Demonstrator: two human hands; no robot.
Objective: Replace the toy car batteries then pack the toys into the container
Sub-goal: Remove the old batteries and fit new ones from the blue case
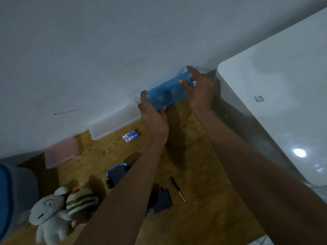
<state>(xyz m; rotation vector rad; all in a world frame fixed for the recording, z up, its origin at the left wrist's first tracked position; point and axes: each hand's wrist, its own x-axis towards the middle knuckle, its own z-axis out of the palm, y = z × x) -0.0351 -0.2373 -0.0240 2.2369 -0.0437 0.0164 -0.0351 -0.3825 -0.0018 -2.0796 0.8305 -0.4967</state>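
Note:
A blue translucent box (166, 94) stands against the wall at the back of the wooden table (203, 218). My left hand (154, 119) grips its left end, thumb on top. My right hand (200, 89) reaches over its right end with forefinger and thumb on the box, and its other fingers pinch a small battery (194, 83). Two more batteries (130, 136) lie side by side on the table. The dark toy car (116, 175) with blue trim lies partly hidden under my left forearm. Beside it lie a black battery cover (161, 200) and a screwdriver (177, 189).
A white translucent box (115, 119) and a pink box (61, 152) stand along the wall to the left. Two plush toys, a white one (49, 209) and a striped one (81, 202), lie at the front left. A large white cabinet (274, 103) bounds the right side.

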